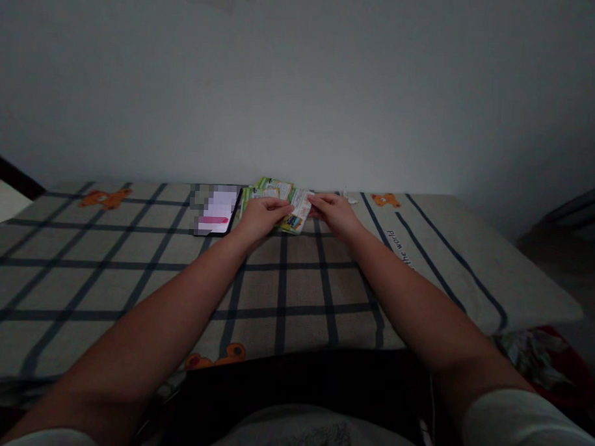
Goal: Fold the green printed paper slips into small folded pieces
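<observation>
Both of my hands meet over a small printed packet [299, 209], white and green with a yellow-blue picture near its lower end. My left hand [264, 215] closes on the packet's left side, thumb pointing right. At its upper right edge, my right hand [335, 213] pinches it between thumb and fingers. More green printed packets [274, 185] lie overlapping on the table, behind and beneath my left hand, which partly hides them. The packet's far side and some of my fingertips are out of sight.
A phone [217, 210] with a lit, partly blurred screen lies left of the packets. A checked tablecloth [302, 288] with bear prints covers the table, which stands against a pale wall [302, 86]. A red container [560, 365] with crumpled stuff sits below the right edge.
</observation>
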Motion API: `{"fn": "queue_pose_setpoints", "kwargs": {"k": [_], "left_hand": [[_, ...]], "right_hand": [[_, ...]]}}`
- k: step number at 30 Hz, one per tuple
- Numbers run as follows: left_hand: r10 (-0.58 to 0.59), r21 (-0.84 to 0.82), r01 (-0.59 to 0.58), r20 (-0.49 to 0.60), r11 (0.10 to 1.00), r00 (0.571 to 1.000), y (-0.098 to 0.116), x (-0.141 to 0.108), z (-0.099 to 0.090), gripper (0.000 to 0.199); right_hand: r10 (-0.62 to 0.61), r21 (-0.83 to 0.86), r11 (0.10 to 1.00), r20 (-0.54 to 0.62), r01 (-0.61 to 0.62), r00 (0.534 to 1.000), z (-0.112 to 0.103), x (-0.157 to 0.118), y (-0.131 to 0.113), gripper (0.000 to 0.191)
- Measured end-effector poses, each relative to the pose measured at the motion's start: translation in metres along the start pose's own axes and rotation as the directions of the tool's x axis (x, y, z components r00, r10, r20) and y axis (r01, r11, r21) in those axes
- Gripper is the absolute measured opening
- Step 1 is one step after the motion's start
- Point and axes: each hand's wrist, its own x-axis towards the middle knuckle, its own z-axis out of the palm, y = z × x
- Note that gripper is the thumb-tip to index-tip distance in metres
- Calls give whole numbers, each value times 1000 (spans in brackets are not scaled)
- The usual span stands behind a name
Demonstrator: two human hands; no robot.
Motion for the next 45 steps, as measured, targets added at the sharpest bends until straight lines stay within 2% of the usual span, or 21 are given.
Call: {"fn": "queue_pose_setpoints", "kwargs": {"k": [5, 10, 15, 19, 25, 28, 32, 39, 45], "left_hand": [[-31, 23, 29, 59, 999, 998, 2, -3, 1, 36], [13, 35, -16, 84, 999, 996, 3, -4, 0, 34], [42, 88, -46, 45, 995, 998, 3, -2, 0, 35], [46, 30, -45, -31, 999, 998, 1, 0, -1, 37], [42, 4, -42, -60, 999, 997, 0, 0, -1, 40], [40, 9, -40, -57, 999, 998, 0, 1, 0, 43], [-3, -59, 3, -3, 998, 1000, 4, 0, 1, 40], [-62, -67, 65, 51, 996, 997, 8, -4, 0, 36], [26, 47, -26, 4, 999, 1000, 7, -2, -3, 30]], "right_hand": [[-20, -4, 1000, -20, 20, 1000, 0, -1, -1, 38], [-2, 39, 999, 18, 2, 1000, 2, -3, -2, 45], [12, -5, 1000, 44, -11, 999, 1, -3, -3, 45], [74, -24, 997, 127, -71, 989, 0, -5, -4, 42], [53, -20, 999, 193, -50, 980, 0, -5, 0, 44], [81, -66, 995, 170, -71, 982, 0, -4, 2, 37], [50, -91, 995, 118, -39, 992, 0, -4, 2, 29], [50, -100, 994, 100, -40, 994, -2, -2, 0, 25], [88, -42, 996, 132, -83, 987, -1, -2, 1, 28]]}}
